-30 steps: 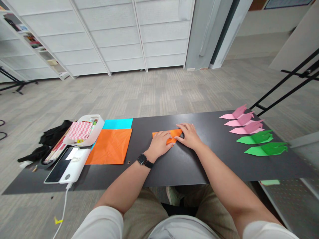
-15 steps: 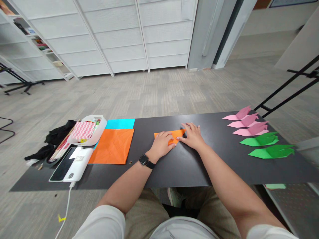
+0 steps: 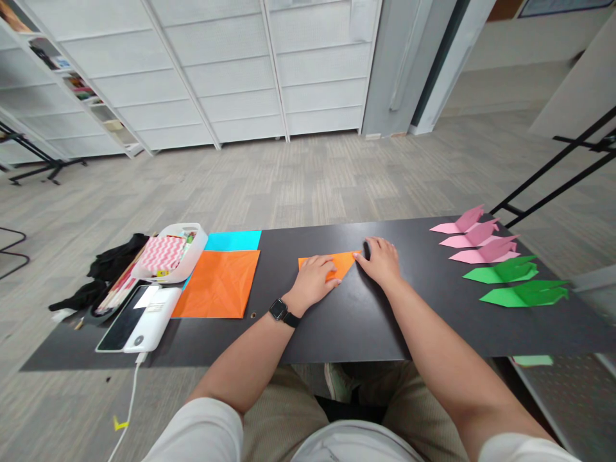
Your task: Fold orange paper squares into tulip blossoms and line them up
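Slid a little rightward since half a second ago, right hand (image 3: 384,263), baring more of the folded orange paper (image 3: 344,260). Lying flat on the bench (image 3: 359,321), directly in front of the body, with a point toward the right. Spread over its left part, palm down and gripping nothing: left hand (image 3: 314,280), apparently pinning the layers. Half open at the right point, thumb touching or almost touching the tip, fingers apart from thumb, no pinch visible: right hand. For a crisp crease, probably best to keep steady weight on the left, press firmly right out to the tip and not let layers creep. Farther left, flat orange paper (image 3: 219,282); far right, folded pink paper shapes (image 3: 474,237) and green ones (image 3: 510,282).
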A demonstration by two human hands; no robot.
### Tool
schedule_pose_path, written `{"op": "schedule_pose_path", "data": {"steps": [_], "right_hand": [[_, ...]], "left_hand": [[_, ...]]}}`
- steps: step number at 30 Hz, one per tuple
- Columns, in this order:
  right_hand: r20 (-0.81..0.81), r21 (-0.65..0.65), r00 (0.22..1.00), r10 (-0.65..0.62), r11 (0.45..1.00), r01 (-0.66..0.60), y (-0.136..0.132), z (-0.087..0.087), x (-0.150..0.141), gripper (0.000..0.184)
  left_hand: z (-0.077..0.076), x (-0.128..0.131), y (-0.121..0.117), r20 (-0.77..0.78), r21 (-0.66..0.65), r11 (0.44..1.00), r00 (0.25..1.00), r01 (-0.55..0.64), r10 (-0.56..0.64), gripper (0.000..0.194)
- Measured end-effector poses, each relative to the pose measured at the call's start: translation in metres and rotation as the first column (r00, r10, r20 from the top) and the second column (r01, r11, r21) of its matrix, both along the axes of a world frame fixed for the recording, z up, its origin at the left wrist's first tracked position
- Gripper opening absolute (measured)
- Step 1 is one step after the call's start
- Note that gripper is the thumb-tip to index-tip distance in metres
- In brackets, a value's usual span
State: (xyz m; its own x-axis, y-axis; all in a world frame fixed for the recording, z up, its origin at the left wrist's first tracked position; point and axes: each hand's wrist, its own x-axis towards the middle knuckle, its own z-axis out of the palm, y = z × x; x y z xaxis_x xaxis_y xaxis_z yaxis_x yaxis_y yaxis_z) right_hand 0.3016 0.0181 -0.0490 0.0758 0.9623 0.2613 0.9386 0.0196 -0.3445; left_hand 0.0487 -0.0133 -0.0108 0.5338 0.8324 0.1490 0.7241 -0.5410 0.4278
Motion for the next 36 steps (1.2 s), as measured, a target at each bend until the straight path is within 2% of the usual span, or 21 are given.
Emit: {"op": "schedule_pose_path", "data": {"steps": [10, 14, 17, 22, 24, 29, 36], "right_hand": [[-0.006, 0.048, 0.996, -0.091, 0.995, 0.092, 0.007, 0.002, 0.004, 0.037], [-0.057, 0.083, 0.994, -0.093, 0.992, 0.097, 0.008, 0.006, 0.008, 0.036], [-0.098, 0.125, 0.995, -0.015, 0.992, 0.027, 0.006, 0.010, 0.008, 0.034], [-0.096, 0.133, 0.961, 0.260, 0.960, -0.246, 0.003, 0.016, -0.002, 0.023], [-0.068, 0.112, 0.945, 0.320, 0.944, -0.311, 0.001, 0.016, -0.008, 0.018], [0.000, 0.041, 0.939, 0.345, 0.938, -0.345, -0.003, 0.012, -0.015, 0.015], [0.012, -0.027, 0.927, 0.375, 0.927, -0.374, -0.009, 0.017, -0.012, 0.024]], "left_hand": [[0.002, 0.000, -0.001, 0.005, 0.002, 1.000, 1.000, 0.001, -0.001, 0.023], [-0.004, -0.001, 0.002, -0.003, 0.036, 0.999, 1.000, 0.025, -0.025, 0.019], [-0.010, -0.003, 0.004, -0.030, 0.074, 0.997, 0.999, 0.029, -0.027, 0.027], [-0.012, -0.003, 0.005, -0.066, 0.090, 0.995, 0.997, 0.035, -0.030, 0.031], [-0.011, -0.003, 0.005, -0.071, 0.088, 0.995, 0.997, 0.045, -0.039, 0.031], [-0.006, -0.003, 0.004, -0.065, 0.068, 0.997, 0.997, 0.040, -0.036, 0.031], [-0.002, -0.003, 0.003, -0.052, 0.058, 0.997, 0.998, 0.045, -0.042, 0.031]]}}
